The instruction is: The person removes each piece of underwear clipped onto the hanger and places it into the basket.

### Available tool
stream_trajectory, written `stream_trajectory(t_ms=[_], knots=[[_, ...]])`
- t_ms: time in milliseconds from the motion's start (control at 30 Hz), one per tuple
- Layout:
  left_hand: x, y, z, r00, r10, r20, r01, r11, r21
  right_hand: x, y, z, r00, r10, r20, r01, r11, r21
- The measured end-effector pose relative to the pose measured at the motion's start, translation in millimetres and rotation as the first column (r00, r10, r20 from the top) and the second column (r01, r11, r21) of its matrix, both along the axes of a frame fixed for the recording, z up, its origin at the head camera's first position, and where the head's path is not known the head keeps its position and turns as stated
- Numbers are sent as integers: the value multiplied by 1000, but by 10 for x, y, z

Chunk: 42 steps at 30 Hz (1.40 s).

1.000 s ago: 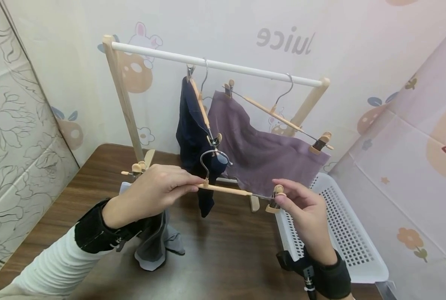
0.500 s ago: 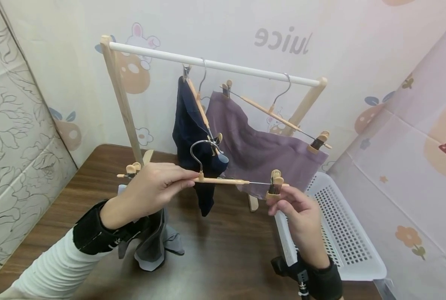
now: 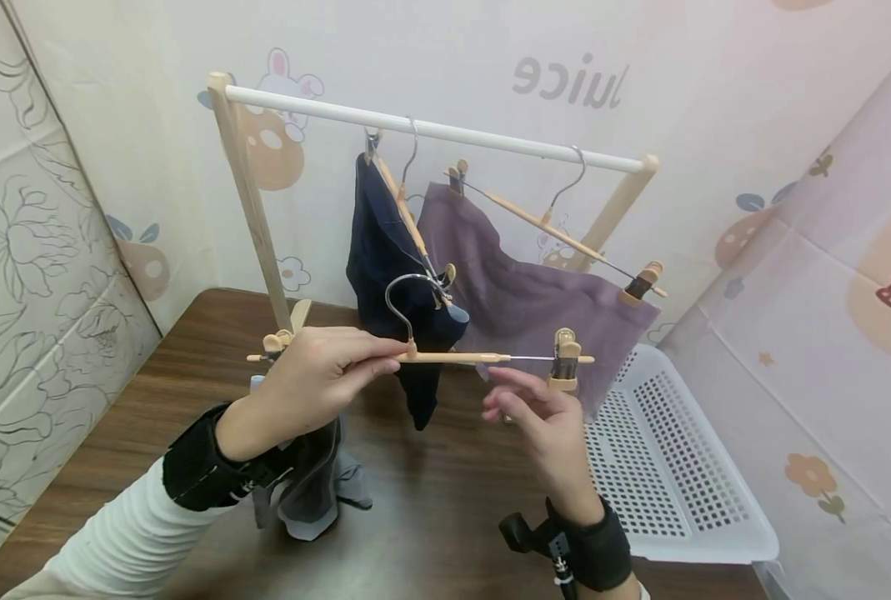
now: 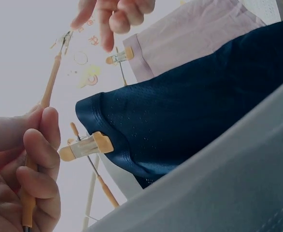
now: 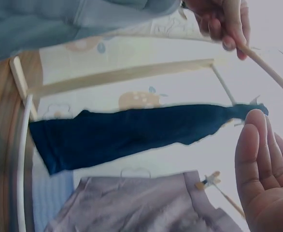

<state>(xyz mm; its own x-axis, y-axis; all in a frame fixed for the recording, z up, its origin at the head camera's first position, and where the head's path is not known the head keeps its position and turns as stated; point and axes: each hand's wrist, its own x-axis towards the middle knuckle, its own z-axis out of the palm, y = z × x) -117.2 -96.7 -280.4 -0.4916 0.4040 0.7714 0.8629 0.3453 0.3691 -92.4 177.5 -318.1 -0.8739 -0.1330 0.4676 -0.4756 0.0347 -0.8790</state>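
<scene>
My left hand [image 3: 355, 362] grips a wooden clip hanger [image 3: 453, 358] by its bar, just left of the metal hook, and holds it level in front of the rack. A grey garment [image 3: 310, 483] hangs from the hanger's left clip [image 3: 276, 341], under my left wrist. The right clip [image 3: 565, 371] is empty. My right hand [image 3: 516, 398] hovers just below the bar with relaxed fingers and holds nothing. The left wrist view shows the fingers [image 4: 35, 159] curled round the bar. In the right wrist view the palm [image 5: 262, 169] is open.
A small wooden rack with a white rod [image 3: 430, 129] stands on the brown table [image 3: 453, 517]. A navy garment [image 3: 388, 250] and a purple garment [image 3: 535, 300] hang from it on clip hangers. A white perforated basket [image 3: 663, 475] sits at the right.
My right hand has let go of the right clip and moved left, under the bar. The hanger has risen a little and levelled.
</scene>
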Motion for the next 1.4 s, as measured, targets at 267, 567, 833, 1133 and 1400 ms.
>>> stream_trajectory(t_ms=[267, 567, 833, 1133, 1400], knots=[[35, 116, -6, 998, -10, 59, 9, 1000, 21, -17, -188, 81, 998, -21, 58, 19, 1000, 22], [52, 194, -26, 997, -16, 79, 15, 1000, 7, -36, -329, 117, 994, 107, -36, -110, 987, -118], [52, 225, -78, 994, -26, 105, 24, 1000, 16, -59, -408, 111, 988, 136, -67, -147, 967, -207], [50, 240, -102, 993, -21, 120, 19, 1000, 14, -83, -443, 119, 985, 158, -63, -169, 944, -285], [59, 244, -99, 991, -17, 134, 16, 1000, 8, -72, -419, 135, 986, 155, -62, -165, 955, -248]])
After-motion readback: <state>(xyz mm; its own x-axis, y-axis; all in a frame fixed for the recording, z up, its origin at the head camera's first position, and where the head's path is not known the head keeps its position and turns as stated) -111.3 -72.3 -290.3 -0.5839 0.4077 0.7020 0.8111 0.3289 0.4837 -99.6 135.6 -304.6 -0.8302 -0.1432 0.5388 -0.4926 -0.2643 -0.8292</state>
